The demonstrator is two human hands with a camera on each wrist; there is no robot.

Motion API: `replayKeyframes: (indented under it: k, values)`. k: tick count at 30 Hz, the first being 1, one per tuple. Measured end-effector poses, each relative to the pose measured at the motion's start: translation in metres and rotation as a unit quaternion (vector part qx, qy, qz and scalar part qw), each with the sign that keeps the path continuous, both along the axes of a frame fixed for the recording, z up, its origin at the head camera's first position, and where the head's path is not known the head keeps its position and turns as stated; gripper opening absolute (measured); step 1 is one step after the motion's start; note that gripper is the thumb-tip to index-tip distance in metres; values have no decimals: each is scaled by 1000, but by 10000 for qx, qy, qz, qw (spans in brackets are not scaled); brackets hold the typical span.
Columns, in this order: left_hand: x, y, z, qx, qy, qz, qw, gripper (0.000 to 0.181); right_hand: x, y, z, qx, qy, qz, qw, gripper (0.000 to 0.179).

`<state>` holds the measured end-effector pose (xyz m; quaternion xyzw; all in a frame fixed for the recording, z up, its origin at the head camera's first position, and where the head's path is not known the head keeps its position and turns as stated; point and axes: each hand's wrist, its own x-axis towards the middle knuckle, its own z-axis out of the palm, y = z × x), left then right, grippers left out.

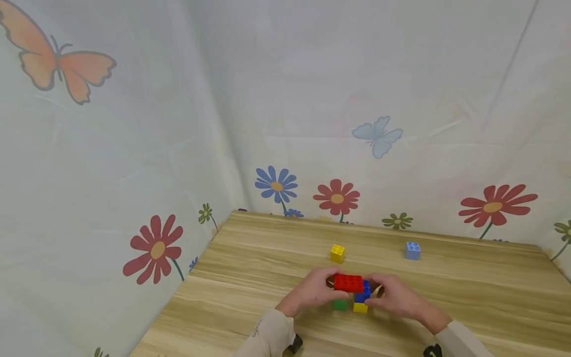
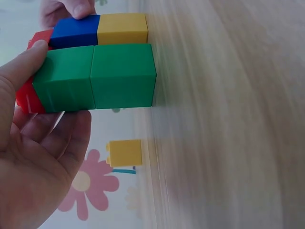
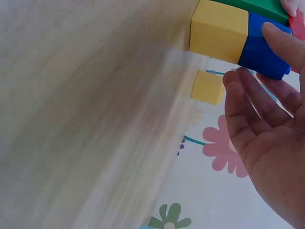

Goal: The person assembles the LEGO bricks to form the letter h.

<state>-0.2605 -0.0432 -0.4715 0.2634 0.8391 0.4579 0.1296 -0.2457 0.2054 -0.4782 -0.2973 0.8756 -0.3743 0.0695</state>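
In the head view, a long red building brick (image 1: 349, 283) spans the top of two small stacks on the wooden table. The left stack is two green bricks (image 2: 123, 76); the right one has a blue brick (image 3: 263, 45) over a yellow brick (image 3: 219, 31). My left hand (image 1: 315, 288) grips the red brick from the left, thumb at its front edge where it meets the upper green brick, fingers behind. From the other side my right hand (image 1: 398, 296) holds the blue brick, thumb on its front face and fingers at its back.
Farther back on the table (image 1: 267, 258) stand a separate yellow brick (image 1: 337, 253) and a light blue brick (image 1: 413, 250). A pale curtain (image 1: 303, 99) printed with flowers and butterflies hangs along the table's back and left edges.
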Motion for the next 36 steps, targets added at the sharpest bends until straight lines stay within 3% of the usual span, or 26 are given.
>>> replayKeyframes:
  k: [12, 19, 25, 36]
  values:
    - [-4, -8, -2, -16, -80, 147, 9999, 27, -6, 7, 6, 303, 149, -263, 9991, 35]
    - [-2, -12, 1, -64, -157, 189, 9997, 29, -17, 4, 4, 193, 664, -516, 9963, 34]
    - [-3, -15, 1, -144, -117, 163, 9997, 31, -24, -2, 4, 135, 512, -697, 9962, 35]
    - [-4, -20, 1, -88, -7, 77, 9999, 29, -43, -16, 2, 370, 718, -1007, 9916, 38]
